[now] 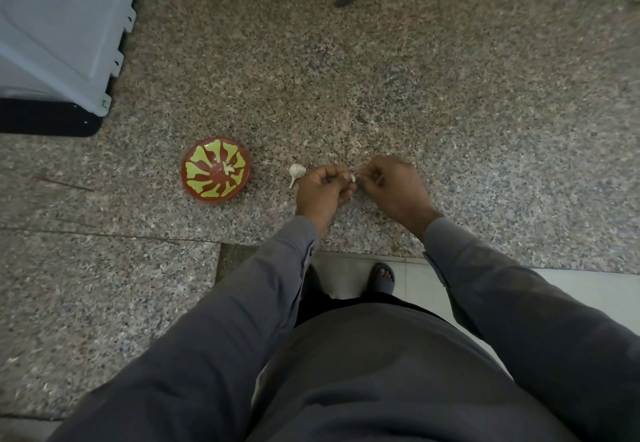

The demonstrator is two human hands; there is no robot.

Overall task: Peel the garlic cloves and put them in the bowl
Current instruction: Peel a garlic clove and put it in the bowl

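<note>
Head cam, middle of the frame: the left hand (322,187) is pinching a small garlic clove (353,178) at its fingertips, and the right hand (391,182) has its fingers curled in tight against the same clove, looks like it's picking at the skin. So we're mid-peel, I'd say. The rest of the garlic bulb (297,172) sits on the granite counter (485,112) just left of the hands, and the red-and-green bowl (204,178) is further left with a few pale bits already inside. Next move probably needs the skin fully stripped off, then a short reach left to drop the clove in the bowl. Grey appliance (62,26) sits upper left.
</note>
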